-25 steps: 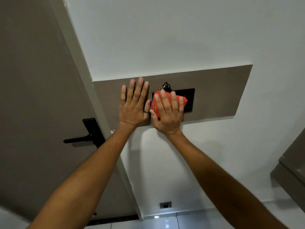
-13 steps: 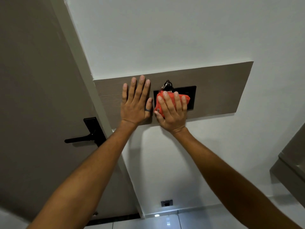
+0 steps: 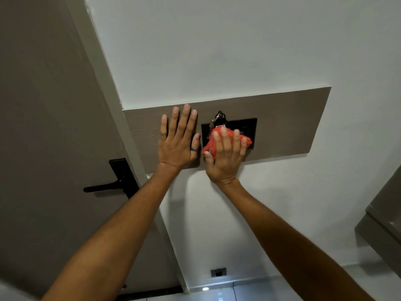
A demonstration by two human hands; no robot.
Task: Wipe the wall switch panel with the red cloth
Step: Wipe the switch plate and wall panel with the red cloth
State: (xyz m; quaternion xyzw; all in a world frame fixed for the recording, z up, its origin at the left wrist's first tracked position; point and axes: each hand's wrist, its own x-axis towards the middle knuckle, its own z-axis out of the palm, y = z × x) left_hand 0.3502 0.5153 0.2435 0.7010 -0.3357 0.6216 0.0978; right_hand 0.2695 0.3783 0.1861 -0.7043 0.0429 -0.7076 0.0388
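The black wall switch panel (image 3: 248, 126) is set in a brown wooden strip (image 3: 288, 122) on the white wall. My right hand (image 3: 224, 157) presses the bunched red cloth (image 3: 211, 147) flat against the panel's lower middle, covering much of it. A bunch of keys (image 3: 219, 118) hangs from the panel's top edge, just above the cloth. My left hand (image 3: 178, 141) lies flat, fingers spread, on the wooden strip just left of the panel; it wears a ring and holds nothing.
A brown door (image 3: 43, 127) with a black lever handle (image 3: 110, 185) stands to the left past a pale frame. A low wall socket (image 3: 218, 272) sits near the tiled floor. The corner of a grey cabinet (image 3: 382, 218) juts in at the right.
My right hand and the cloth have slid down and slightly right on the panel, uncovering its upper left part. The left hand stays flat in place.
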